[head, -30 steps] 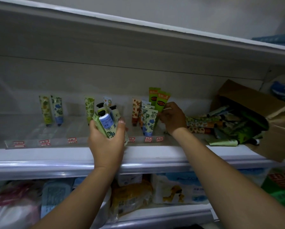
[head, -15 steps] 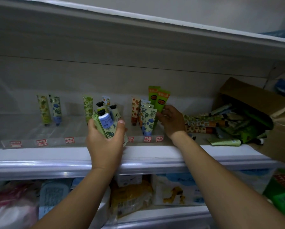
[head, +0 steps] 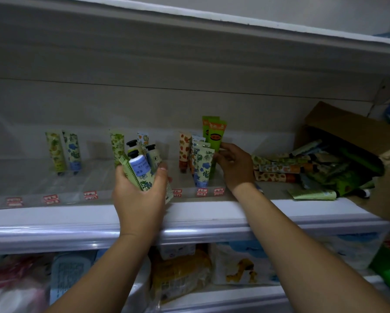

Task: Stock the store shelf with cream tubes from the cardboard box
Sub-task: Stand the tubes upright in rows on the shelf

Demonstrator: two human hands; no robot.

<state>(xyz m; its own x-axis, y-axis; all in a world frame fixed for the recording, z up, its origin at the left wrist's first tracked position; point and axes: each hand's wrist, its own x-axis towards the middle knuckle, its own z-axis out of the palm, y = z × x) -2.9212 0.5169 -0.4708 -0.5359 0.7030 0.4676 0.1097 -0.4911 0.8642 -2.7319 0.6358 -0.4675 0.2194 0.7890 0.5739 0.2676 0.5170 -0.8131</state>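
Head: left hand (head: 139, 197) grips cream tubes (head: 140, 166); price tags (head: 201, 192) unreadable.

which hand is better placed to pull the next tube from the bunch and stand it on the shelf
Right. The left hand is full, gripping a bunch of cream tubes in front of the shelf. The right hand is at the standing tubes, close to the bunch, so it can likely take one.

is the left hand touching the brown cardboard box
Apart. The head view shows the left hand gripping small cream tubes, the brown cardboard box far right.
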